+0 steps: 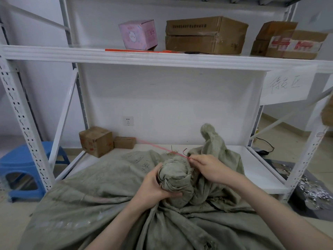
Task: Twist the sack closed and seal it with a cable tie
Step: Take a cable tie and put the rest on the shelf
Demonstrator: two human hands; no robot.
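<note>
We saw two bare hands working on a grey-green woven sack (93, 201) that lay slumped across the floor and onto the low white shelf (259, 170) of a metal rack. Our left hand (153, 188) was closed tightly around the twisted neck of the sack (173, 175), fingers wrapped under the bunched cloth. Our right hand (207, 168) sat just beside that bunch, thumb and forefinger pinched shut on a thin red cable tie (156, 147). The tie ran from the pinch up and to the left, over the sack, toward the back of the shelf; we could not tell whether it circled the neck. A loose flap of sack cloth (210, 136) stood up behind the right hand.

On the low shelf, at the back left, two closed cardboard boxes (97, 141) stood side by side. The upper shelf (126, 56) carried a pink carton (138, 34) and several taped brown cartons (205, 35), all shut, their contents hidden. A blue plastic stool (23, 168) stood at the left of the rack.
</note>
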